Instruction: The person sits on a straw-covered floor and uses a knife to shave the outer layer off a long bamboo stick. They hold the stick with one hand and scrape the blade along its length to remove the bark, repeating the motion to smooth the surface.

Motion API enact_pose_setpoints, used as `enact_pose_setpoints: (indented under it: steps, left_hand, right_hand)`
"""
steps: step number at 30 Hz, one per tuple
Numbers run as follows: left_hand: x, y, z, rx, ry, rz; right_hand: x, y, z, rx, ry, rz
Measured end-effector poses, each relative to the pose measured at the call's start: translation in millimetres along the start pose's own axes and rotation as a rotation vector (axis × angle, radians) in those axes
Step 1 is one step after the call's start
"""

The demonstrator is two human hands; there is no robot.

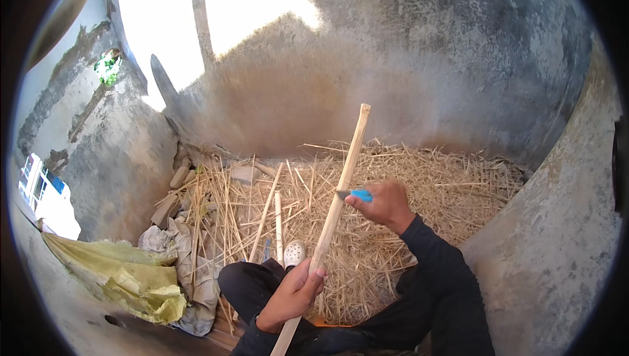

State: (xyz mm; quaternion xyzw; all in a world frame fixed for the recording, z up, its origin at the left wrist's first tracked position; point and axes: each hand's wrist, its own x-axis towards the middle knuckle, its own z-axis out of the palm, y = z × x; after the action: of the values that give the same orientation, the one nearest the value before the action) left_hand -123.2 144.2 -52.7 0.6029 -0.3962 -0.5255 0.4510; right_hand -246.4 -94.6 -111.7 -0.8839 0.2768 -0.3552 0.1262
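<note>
The long pale wooden stick [334, 215] points up and a bit right, away from the person. The left hand [291, 294] grips its near end. The right hand [386, 204] pinches a small blue-handled knife [356, 195] against it. Dry straw [406, 198] covers the floor by grey concrete walls [458, 61].

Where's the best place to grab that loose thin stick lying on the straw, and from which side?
Probably take the thin stick near its near end, from above: it lies flat on the straw, pointing away, beside the left hand, which holds the long pole.
</note>
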Motion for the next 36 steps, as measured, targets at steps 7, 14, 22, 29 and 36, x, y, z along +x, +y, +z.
enact_pose_setpoints:
  steps: [7,14,22,29,36]
  left_hand:
    - [-6,-10,-6,0.09,0.034,0.03]
    - [-9,-10,-8,0.122,0.028,0.059]
    - [-17,-16,1,0.189,-0.026,0.075]
    - [-18,-14,3,0.26,-0.017,0.091]
    - [-57,-5,15,0.018,-0.023,-0.199]
  right_hand:
    - [9,-8,6,-0.014,0.032,-0.033]
    - [0,-31,4,0.0,0.01,-0.125]
    - [42,67,-9,-0.164,0.158,0.167]
    - [55,88,-19,-0.327,0.146,0.232]
    - [45,186,-39,-0.057,0.404,0.792]
